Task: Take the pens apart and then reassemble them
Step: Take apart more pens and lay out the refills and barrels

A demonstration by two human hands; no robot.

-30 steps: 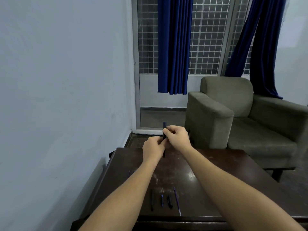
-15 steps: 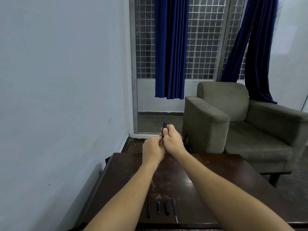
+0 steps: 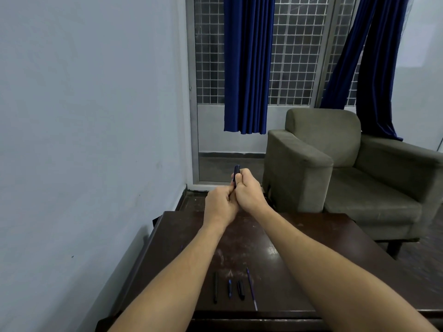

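Dark-blue pen [image 3: 237, 171] mid-frame; I see left hand [image 3: 219, 207] and right hand [image 3: 249, 195] both curled round it

Item 1. Dark blue pen [image 3: 236, 172]: held near upright. Its rounded top end stands clear above the fingers [image 3: 242, 175] of the right hand [image 3: 248, 194], which curl round its body. Its lower part is hidden where the left hand [image 3: 219, 206] grips it just below.

Items 2–5. Loose parts, lying flat in a row side by side, well apart from the fingers and nearer the person:
- long black barrel [image 3: 215, 287], leftmost
- short blue piece [image 3: 230, 288]
- short black piece [image 3: 240, 289]
- thin refill [image 3: 251, 288], rightmost, slightly slanted
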